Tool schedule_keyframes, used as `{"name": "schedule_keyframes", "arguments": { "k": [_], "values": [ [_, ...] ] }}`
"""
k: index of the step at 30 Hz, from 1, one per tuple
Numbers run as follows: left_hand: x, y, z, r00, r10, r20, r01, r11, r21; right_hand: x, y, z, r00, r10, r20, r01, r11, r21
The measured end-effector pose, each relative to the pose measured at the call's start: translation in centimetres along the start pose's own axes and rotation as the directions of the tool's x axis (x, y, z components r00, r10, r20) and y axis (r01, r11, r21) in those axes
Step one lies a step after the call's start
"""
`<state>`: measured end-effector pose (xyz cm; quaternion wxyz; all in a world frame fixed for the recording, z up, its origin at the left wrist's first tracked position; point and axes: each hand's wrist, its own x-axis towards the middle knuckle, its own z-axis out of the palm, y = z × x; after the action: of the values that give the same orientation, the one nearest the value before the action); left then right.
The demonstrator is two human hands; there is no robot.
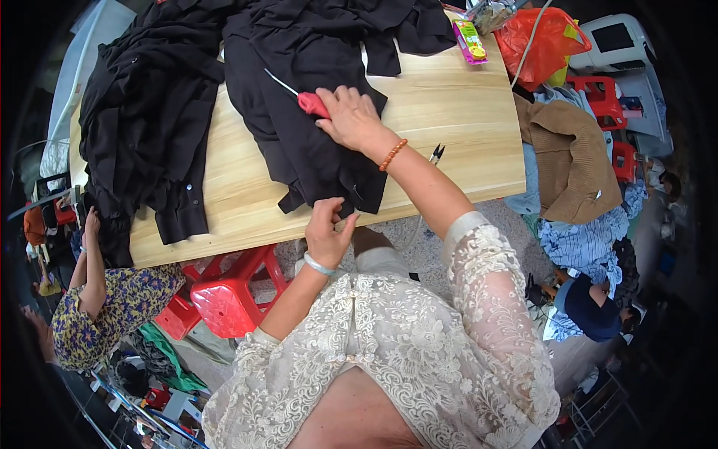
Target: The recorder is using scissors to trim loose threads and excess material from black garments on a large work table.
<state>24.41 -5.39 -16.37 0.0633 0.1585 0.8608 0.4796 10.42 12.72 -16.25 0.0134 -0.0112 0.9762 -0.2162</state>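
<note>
A black garment lies on the wooden table, its lower end at the near edge. There my left hand has its fingers curled at the hem, the thumb standing a little apart. Farther up, my right hand rests on the cloth with the red handle of a thin metal-rod tool between thumb and fingers. Its rod points away to the left; the handle's end is hidden under my hand. Small dark-tipped snips lie beside my right forearm.
More black garments cover the table's left and far side. A pink-and-green packet and a red plastic bag sit far right. Red stools stand below at left, near another person's patterned sleeve. Clothes are piled right.
</note>
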Motion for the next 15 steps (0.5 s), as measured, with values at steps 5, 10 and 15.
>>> {"name": "schedule_keyframes", "arguments": {
  "k": [5,10,15],
  "values": [
    [2.6,-0.7,1.2,0.945,0.326,0.023,-0.323,0.924,0.205,-1.3,1.1,0.7,1.000,0.031,-0.005,-0.029,0.984,0.177],
    [3.7,-1.8,1.7,0.896,0.437,0.075,-0.439,0.849,0.293,-5.0,4.1,-0.9,0.955,0.114,-0.274,-0.024,0.950,0.312],
    [3.8,-2.1,1.5,0.923,0.385,-0.004,-0.379,0.911,0.163,-13.7,11.2,0.3,0.688,0.698,-0.197,-0.636,0.711,0.298]
  ]
}}
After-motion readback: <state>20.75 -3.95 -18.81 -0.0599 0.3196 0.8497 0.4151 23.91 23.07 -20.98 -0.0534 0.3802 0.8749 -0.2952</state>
